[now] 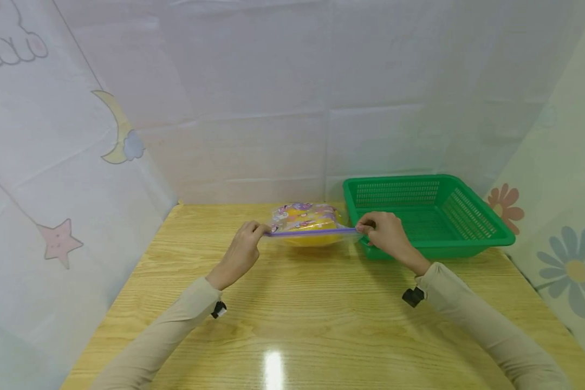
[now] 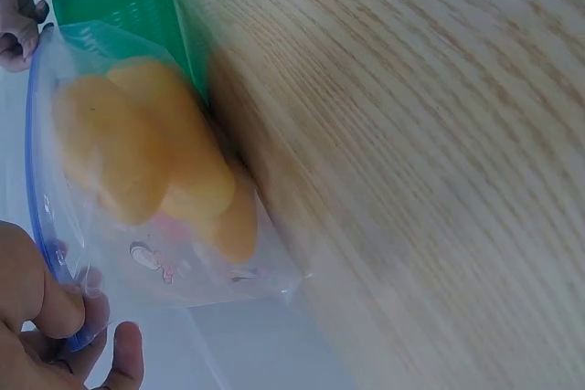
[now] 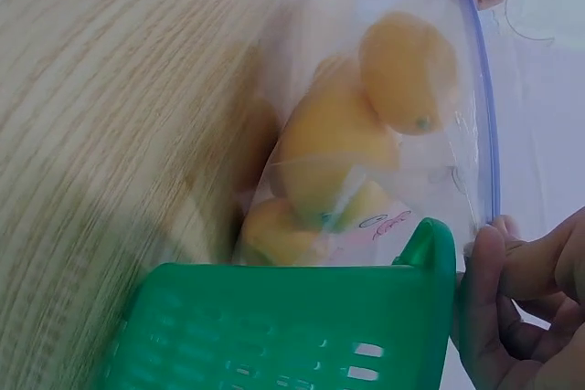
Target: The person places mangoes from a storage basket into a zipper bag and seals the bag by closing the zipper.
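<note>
A clear zip bag (image 1: 299, 221) printed with small purple and pink figures stands on the table, held upright by its top edge. Inside it are several yellow-orange fruits (image 3: 338, 139), rounded to oblong; a green spot shows on some in the right wrist view. My left hand (image 1: 241, 250) pinches the left end of the purple zip strip (image 1: 312, 233) between thumb and fingers. At the strip's other end, my right hand (image 1: 389, 234) pinches the corner, close to the green basket's near left corner. The strip is stretched nearly straight between both hands.
A green plastic basket (image 1: 439, 252) with slotted walls stands on the right of the wooden table (image 1: 283, 309), just beside the bag. Behind the table hangs a pale cloth backdrop (image 1: 253, 119), with printed sheets at both sides.
</note>
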Motion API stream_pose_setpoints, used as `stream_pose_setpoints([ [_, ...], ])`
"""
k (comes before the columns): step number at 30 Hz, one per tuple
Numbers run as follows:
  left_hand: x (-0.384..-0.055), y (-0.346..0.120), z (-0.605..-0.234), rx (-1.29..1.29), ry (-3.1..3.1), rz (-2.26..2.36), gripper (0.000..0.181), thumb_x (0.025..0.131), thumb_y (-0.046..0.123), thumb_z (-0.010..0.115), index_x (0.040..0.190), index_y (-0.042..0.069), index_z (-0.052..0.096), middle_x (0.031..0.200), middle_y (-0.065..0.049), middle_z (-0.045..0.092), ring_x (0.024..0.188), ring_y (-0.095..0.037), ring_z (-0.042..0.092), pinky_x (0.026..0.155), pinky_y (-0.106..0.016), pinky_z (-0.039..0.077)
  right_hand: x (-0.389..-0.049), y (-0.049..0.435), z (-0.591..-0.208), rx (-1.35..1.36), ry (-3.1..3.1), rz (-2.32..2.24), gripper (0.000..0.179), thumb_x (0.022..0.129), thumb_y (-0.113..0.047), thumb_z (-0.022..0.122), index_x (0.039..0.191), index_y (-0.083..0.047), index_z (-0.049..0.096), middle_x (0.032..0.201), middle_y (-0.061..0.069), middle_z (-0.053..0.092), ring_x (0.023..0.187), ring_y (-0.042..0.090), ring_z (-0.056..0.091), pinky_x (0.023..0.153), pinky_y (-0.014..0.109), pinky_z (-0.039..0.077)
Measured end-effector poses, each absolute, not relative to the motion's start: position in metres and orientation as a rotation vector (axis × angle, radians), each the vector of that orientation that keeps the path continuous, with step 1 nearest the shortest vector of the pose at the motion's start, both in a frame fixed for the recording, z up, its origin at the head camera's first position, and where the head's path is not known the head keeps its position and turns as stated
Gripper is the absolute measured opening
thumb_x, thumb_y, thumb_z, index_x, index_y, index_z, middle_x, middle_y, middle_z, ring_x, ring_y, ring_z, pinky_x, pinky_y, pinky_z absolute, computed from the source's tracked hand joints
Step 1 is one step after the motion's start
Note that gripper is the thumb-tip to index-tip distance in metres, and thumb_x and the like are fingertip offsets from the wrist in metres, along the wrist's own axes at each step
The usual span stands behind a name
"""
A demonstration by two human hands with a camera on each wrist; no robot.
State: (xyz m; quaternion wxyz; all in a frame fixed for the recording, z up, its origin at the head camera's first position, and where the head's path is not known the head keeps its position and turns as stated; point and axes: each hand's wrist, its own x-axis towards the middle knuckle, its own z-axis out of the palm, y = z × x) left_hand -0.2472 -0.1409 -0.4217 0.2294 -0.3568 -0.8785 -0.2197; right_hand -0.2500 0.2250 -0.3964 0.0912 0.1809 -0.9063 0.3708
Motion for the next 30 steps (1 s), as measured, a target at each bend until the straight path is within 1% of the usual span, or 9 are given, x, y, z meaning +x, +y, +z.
stream_pose_setpoints([
  [4, -0.2480, -0.1392, -0.4252, -0.926, -2.436, -0.666, 0.046, 0.077, -0.034, 0.050, 0.108, -0.003, 0.065, 0.096, -0.015, 0.060, 0.091, -0.029, 0.058, 0.081, -0.041, 0.051, -0.2492, 0.2246, -0.3973, 0.526, -2.720, 1.115, 0.010, 0.096, -0.009, 0.065, 0.095, -0.003, 0.073, 0.085, 0.013, 0.072, 0.054, 0.021, 0.063, 0.048, 0.033, 0.050],
  [7, -0.2487, -0.1375, -0.4278, -0.869, -2.455, -0.722, 0.037, 0.083, -0.028, 0.053, 0.106, -0.001, 0.066, 0.096, -0.014, 0.061, 0.091, -0.031, 0.059, 0.083, -0.044, 0.051, -0.2484, 0.2239, -0.3975, 0.525, -2.724, 1.120, 0.010, 0.096, -0.009, 0.065, 0.096, -0.003, 0.073, 0.084, 0.012, 0.072, 0.052, 0.015, 0.060, 0.047, 0.033, 0.049],
  [9, -0.2489, -0.1365, -0.4287, -0.835, -2.465, -0.760, 0.033, 0.087, -0.024, 0.054, 0.106, -0.001, 0.066, 0.097, -0.014, 0.062, 0.092, -0.032, 0.060, 0.084, -0.045, 0.050, -0.2479, 0.2234, -0.3971, 0.527, -2.721, 1.122, 0.010, 0.096, -0.009, 0.065, 0.096, -0.003, 0.073, 0.083, 0.011, 0.071, 0.051, 0.013, 0.060, 0.047, 0.032, 0.049],
  [14, -0.2491, -0.1343, -0.4312, -0.778, -2.486, -0.822, 0.027, 0.092, -0.018, 0.052, 0.107, 0.001, 0.065, 0.092, -0.017, 0.062, 0.085, -0.032, 0.058, 0.076, -0.046, 0.049, -0.2478, 0.2235, -0.3956, 0.549, -2.715, 1.140, 0.011, 0.096, -0.010, 0.066, 0.097, -0.003, 0.073, 0.082, 0.011, 0.071, 0.051, 0.013, 0.060, 0.050, 0.033, 0.051],
  [19, -0.2475, -0.1330, -0.4318, -0.704, -2.523, -0.900, 0.022, 0.096, -0.012, 0.051, 0.110, 0.001, 0.063, 0.088, -0.015, 0.061, 0.081, -0.029, 0.056, 0.071, -0.042, 0.048, -0.2502, 0.2251, -0.3959, 0.561, -2.720, 1.179, 0.012, 0.096, -0.010, 0.065, 0.100, 0.000, 0.072, 0.085, 0.015, 0.071, 0.051, 0.018, 0.062, 0.054, 0.034, 0.053],
  [22, -0.2471, -0.1329, -0.4309, -0.645, -2.524, -1.025, 0.016, 0.099, -0.005, 0.052, 0.114, -0.003, 0.057, 0.087, -0.014, 0.062, 0.075, -0.027, 0.058, 0.066, -0.038, 0.050, -0.2526, 0.2269, -0.3966, 0.540, -2.728, 1.216, 0.014, 0.096, -0.010, 0.065, 0.101, 0.000, 0.072, 0.087, 0.017, 0.071, 0.055, 0.026, 0.065, 0.055, 0.038, 0.055],
  [25, -0.2471, -0.1341, -0.4286, -0.580, -2.504, -1.200, 0.019, 0.100, 0.002, 0.053, 0.117, -0.004, 0.049, 0.088, -0.017, 0.065, 0.073, -0.028, 0.062, 0.063, -0.038, 0.053, -0.2549, 0.2283, -0.3969, 0.518, -2.731, 1.246, 0.015, 0.097, -0.012, 0.064, 0.103, -0.001, 0.072, 0.088, 0.016, 0.071, 0.058, 0.030, 0.066, 0.056, 0.040, 0.055],
  [27, -0.2473, -0.1356, -0.4272, -0.529, -2.495, -1.300, 0.022, 0.100, 0.004, 0.056, 0.118, -0.004, 0.046, 0.089, -0.018, 0.067, 0.076, -0.030, 0.065, 0.066, -0.040, 0.055, -0.2560, 0.2291, -0.3975, 0.513, -2.725, 1.261, 0.017, 0.097, -0.013, 0.065, 0.105, 0.000, 0.072, 0.088, 0.014, 0.072, 0.058, 0.029, 0.066, 0.057, 0.041, 0.056],
  [30, -0.2472, -0.1386, -0.4255, -0.435, -2.486, -1.439, 0.022, 0.098, 0.009, 0.060, 0.115, 0.000, 0.048, 0.092, -0.017, 0.071, 0.081, -0.031, 0.068, 0.073, -0.042, 0.056, -0.2573, 0.2297, -0.3982, 0.512, -2.715, 1.264, 0.018, 0.097, -0.014, 0.065, 0.106, 0.000, 0.072, 0.088, 0.013, 0.072, 0.058, 0.027, 0.067, 0.057, 0.040, 0.056],
])
